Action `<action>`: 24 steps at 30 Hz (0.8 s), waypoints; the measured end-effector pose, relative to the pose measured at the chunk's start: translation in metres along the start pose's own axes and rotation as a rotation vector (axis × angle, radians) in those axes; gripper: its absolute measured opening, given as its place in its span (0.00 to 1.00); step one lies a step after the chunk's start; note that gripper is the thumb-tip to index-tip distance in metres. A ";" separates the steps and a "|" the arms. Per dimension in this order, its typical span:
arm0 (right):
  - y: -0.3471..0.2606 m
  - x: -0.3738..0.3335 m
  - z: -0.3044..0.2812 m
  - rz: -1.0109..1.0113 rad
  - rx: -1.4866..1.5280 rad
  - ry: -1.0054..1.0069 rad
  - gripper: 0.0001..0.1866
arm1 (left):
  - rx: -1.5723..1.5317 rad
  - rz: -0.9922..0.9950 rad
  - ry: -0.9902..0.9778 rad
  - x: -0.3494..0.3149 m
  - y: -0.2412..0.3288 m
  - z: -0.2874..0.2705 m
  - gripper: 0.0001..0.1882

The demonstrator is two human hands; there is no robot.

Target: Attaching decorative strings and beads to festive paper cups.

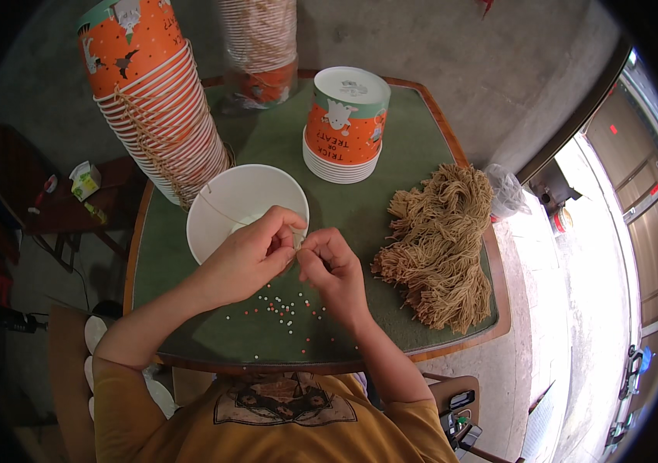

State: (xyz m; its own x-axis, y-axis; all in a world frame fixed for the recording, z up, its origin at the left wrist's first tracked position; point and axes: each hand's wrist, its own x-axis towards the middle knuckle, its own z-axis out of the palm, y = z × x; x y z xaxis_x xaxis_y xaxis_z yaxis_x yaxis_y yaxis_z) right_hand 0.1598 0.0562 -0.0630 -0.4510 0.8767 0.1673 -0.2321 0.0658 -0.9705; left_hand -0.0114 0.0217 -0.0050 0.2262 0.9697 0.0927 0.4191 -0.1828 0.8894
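Observation:
A white paper bucket [213, 224] lies tipped with its mouth facing me, near the left of the table. A thin length of tan twine [224, 217] runs from its far left rim across the opening to my left hand [248, 255]. At the bucket's right rim, the fingers of that hand are closed in a pinch on the twine. My right hand [334, 268] meets it fingertip to fingertip, thumb and forefinger pinched on the twine end there. The fingers partly hide the end. Small white and orange beads [286, 307] lie scattered below my hands.
A tall leaning stack of orange buckets [151, 100] with twine handles stands at left. Behind are a wrapped stack [263, 62] and a short upside-down stack [346, 127]. Bundled tan twine [444, 239] covers the right side of the green table [414, 123].

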 end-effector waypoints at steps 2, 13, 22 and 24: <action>-0.001 0.000 -0.001 0.022 0.007 -0.016 0.03 | 0.031 -0.034 0.007 0.000 0.001 0.001 0.14; 0.003 -0.006 -0.006 0.046 0.058 0.000 0.03 | 0.300 0.216 0.119 0.000 -0.003 0.004 0.04; 0.006 -0.005 -0.008 0.033 0.108 -0.018 0.02 | 0.314 0.190 0.079 0.000 0.001 0.006 0.05; 0.005 -0.005 -0.008 0.040 0.118 -0.023 0.02 | 0.295 0.178 0.067 0.000 0.002 0.006 0.05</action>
State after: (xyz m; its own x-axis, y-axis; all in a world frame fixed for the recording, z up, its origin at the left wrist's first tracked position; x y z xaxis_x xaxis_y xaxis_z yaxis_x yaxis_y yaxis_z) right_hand 0.1680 0.0564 -0.0698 -0.4809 0.8665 0.1340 -0.3125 -0.0266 -0.9496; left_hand -0.0056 0.0202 -0.0059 0.2645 0.9249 0.2731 0.6165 -0.3799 0.6897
